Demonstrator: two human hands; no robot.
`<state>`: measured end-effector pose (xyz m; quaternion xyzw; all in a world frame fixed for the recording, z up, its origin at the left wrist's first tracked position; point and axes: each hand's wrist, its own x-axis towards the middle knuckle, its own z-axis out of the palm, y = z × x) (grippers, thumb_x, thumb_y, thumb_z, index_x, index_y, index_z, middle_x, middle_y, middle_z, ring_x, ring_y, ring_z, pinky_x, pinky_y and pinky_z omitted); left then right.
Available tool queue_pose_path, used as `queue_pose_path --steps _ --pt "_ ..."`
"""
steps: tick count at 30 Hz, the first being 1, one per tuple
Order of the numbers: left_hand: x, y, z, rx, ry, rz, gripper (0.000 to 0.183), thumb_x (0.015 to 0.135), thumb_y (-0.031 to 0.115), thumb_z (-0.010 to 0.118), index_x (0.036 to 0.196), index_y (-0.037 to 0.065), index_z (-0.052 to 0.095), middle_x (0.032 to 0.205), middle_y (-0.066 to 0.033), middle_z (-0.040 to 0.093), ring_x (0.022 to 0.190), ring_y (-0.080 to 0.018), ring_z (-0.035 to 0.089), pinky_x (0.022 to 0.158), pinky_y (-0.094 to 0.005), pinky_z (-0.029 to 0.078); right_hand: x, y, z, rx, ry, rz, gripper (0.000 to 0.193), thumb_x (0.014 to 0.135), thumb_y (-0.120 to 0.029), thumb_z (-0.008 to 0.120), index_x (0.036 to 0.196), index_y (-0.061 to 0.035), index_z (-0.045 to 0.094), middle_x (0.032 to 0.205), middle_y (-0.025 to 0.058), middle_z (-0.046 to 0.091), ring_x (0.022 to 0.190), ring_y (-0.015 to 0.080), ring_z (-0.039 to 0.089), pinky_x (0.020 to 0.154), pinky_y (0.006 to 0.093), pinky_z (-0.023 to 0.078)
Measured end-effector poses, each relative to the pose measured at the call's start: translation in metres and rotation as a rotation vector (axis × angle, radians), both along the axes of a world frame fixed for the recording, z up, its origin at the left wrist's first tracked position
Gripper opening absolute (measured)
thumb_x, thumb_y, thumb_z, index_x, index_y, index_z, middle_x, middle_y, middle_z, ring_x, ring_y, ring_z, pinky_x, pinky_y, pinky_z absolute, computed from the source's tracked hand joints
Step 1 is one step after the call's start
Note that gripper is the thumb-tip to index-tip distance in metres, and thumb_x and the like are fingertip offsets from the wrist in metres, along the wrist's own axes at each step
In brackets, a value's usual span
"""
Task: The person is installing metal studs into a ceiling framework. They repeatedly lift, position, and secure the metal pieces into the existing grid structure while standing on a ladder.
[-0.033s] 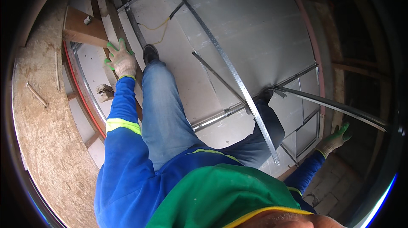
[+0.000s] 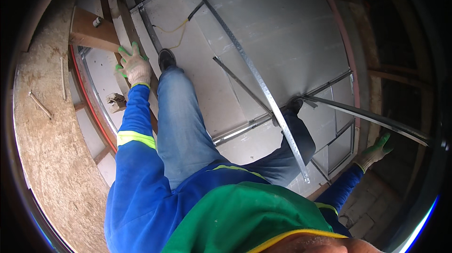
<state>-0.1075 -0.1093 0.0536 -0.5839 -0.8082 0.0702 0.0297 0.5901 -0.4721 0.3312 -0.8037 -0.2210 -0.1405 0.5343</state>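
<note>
My left hand, in a pale glove with green fingertips, rests with its fingers spread on a long wooden beam. Just beyond the fingertips is the end of a brown wooden block. Far to the right, my right hand, gloved alike, has its fingers stretched out and holds nothing that I can see. Close above it runs a metal profile; I cannot tell what the hand touches, if anything. Between my legs a long perforated metal strip lies slantwise over the pale panels.
My shoes stand near metal framing on the panels. A shorter metal piece and a yellow cord lie ahead. At left are a chipboard sheet with two light sticks on it, and a red cable.
My right hand has shifted slightly to the right and up. My left hand and the metal pieces have stayed where they were.
</note>
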Motion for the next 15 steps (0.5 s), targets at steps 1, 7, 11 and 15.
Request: queue_pose_path --steps 1,7,11,15 --pt "0.000 0.001 0.000 0.009 -0.005 -0.008 0.079 0.090 0.035 0.080 0.161 0.034 0.045 0.173 -0.0200 0.027 0.142 -0.0389 0.052 0.118 -0.0662 0.035 0.015 0.008 0.002 -0.021 -0.046 0.014 0.067 0.103 -0.026 0.073 0.154 0.0051 0.044 0.147 0.0163 0.061 0.126 0.0224 0.064 0.107 0.0360 0.054" --pt "0.001 0.007 0.000 -0.042 0.033 0.014 0.078 0.092 0.032 0.075 0.162 0.037 0.042 0.172 -0.0195 0.027 0.141 -0.0378 0.054 0.117 -0.0643 0.038 0.074 0.042 0.003 0.189 -0.089 -0.076 0.062 0.101 -0.027 0.076 0.146 0.0079 0.050 0.140 0.0180 0.065 0.125 0.0268 0.066 0.107 0.0384 0.055" --pt "-0.003 0.003 0.002 -0.013 0.007 0.006 0.079 0.092 0.032 0.078 0.163 0.034 0.042 0.173 -0.0199 0.026 0.142 -0.0396 0.052 0.118 -0.0687 0.035 0.057 0.088 0.011 0.172 0.071 -0.315 0.067 0.096 -0.033 0.081 0.140 0.0103 0.055 0.133 0.0233 0.067 0.120 0.0307 0.069 0.101 0.0421 0.058" --pt "-0.004 0.010 0.000 -0.015 0.029 0.000 0.081 0.092 0.033 0.076 0.164 0.035 0.039 0.173 -0.0209 0.025 0.142 -0.0398 0.052 0.117 -0.0693 0.035 0.122 0.079 -0.002 -0.042 0.011 -0.580 0.059 0.094 -0.034 0.082 0.126 0.0118 0.063 0.121 0.0241 0.072 0.106 0.0329 0.072 0.091 0.0447 0.059"
